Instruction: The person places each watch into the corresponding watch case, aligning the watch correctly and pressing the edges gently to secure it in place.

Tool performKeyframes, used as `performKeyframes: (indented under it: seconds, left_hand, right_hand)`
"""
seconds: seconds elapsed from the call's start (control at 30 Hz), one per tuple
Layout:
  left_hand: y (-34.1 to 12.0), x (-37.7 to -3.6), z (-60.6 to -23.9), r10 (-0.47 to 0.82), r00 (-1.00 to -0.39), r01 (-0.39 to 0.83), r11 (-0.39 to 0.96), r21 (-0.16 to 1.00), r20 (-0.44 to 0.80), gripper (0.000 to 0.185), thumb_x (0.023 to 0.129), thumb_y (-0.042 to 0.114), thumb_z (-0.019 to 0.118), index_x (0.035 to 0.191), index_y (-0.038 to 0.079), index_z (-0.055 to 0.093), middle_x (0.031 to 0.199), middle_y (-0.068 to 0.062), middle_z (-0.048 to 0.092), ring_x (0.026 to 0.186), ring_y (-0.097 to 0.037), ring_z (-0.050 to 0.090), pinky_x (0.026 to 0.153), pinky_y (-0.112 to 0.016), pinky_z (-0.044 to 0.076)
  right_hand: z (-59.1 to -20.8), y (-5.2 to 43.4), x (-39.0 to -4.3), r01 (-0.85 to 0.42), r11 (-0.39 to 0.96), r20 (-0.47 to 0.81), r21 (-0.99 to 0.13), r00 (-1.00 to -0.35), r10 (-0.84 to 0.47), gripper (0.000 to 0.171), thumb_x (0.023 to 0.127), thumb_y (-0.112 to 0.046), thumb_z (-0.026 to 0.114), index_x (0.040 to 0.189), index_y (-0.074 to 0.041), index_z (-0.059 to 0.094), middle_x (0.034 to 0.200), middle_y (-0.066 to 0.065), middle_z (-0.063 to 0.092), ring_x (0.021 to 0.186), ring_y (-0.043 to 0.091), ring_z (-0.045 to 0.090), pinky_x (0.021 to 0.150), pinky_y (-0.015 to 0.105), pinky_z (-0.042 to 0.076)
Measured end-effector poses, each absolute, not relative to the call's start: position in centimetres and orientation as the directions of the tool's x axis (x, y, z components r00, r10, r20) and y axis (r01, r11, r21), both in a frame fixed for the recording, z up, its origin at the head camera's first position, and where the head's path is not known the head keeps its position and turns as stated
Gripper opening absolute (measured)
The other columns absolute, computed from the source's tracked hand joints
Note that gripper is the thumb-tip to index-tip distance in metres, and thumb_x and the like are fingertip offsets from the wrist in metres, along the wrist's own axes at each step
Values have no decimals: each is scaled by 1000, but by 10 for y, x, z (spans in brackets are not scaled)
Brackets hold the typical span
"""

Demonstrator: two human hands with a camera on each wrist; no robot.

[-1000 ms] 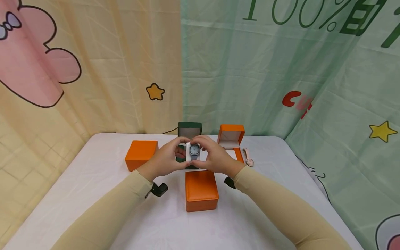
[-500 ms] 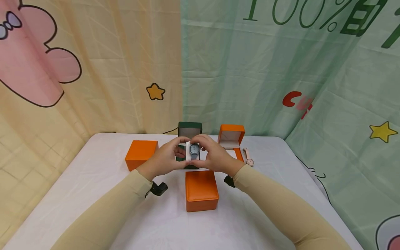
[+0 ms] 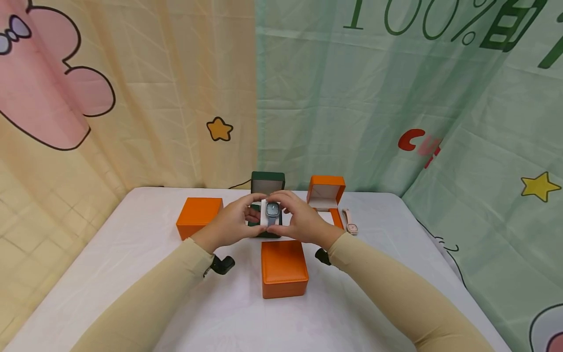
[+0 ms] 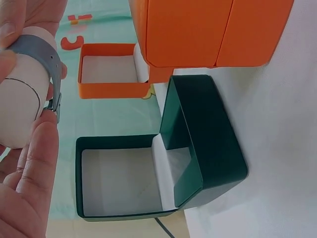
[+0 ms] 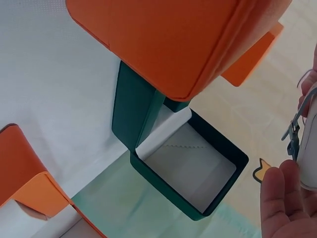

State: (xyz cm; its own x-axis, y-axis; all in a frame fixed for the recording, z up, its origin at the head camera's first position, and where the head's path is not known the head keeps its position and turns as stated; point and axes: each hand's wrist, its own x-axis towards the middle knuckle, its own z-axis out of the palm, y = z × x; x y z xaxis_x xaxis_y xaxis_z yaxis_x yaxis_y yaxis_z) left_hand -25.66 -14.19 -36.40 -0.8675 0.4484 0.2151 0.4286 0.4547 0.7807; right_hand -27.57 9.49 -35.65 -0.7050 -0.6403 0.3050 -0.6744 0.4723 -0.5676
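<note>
Head view: open dark green hinged box (image 3: pixel 267 188), white lining bare; open orange hinged box (image 3: pixel 325 193) beside it, bare too. Just above the green box, held between left hand (image 3: pixel 230 225) and right hand (image 3: pixel 299 220), fingers curled round a grey-strapped square watch on a white cushion (image 3: pixel 271 211). Bare white tabletop (image 3: pixel 110 274) toward the near edge.

Left wrist view: fingers (image 4: pixel 37 148) pinching the cushion; green box hollow.

Right wrist view: fingertips (image 5: pixel 280 198) at the strap buckle.

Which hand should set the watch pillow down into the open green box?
Probably left. Both hands grip the watch on its pillow above the green box; it sits slightly nearer the left hand.
</note>
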Motion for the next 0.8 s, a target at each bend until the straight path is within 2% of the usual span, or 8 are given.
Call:
performKeyframes:
  seconds: [0.17,0.23,0.4,0.63,0.8]
  left_hand:
    - [-143,-258,-364,432,-879,412,471,780,203,77,90,9,83,156,10,43,151,-15,52,110,-24,71,99,-44,61]
    - [-144,-259,-364,424,-884,403,477,781,197,77,90,8,82,157,10,43,151,-14,51,110,-25,71,99,-43,61]
    - [-147,-263,-367,418,-890,386,475,791,183,78,92,8,81,159,8,41,155,-16,48,112,-27,70,99,-46,60]
    - [-149,-272,-373,419,-901,336,504,796,116,83,92,11,81,163,10,36,160,-14,43,121,-30,68,101,-45,60]
    - [-149,-282,-380,408,-910,307,534,788,78,84,94,12,80,164,12,34,161,-16,42,123,-31,67,103,-45,58]
  right_hand:
    - [-357,98,-281,-595,509,242,-622,-764,-598,84,87,-26,89,157,-13,43,155,8,49,127,31,61,109,45,55]
    - [-358,99,-283,-567,532,209,-629,-783,-586,83,87,-27,88,156,-12,43,154,9,49,129,33,60,111,48,53]
    - [-359,98,-288,-516,578,142,-632,-810,-569,79,88,-28,88,154,-13,47,149,7,55,128,27,60,113,50,52]
    - [-365,92,-298,-461,599,79,-655,-830,-552,80,89,-26,87,157,-15,45,145,4,59,132,34,60,112,46,53]
    - [-371,88,-307,-427,612,38,-665,-838,-544,79,90,-26,86,157,-15,46,142,3,60,130,33,60,110,45,55]
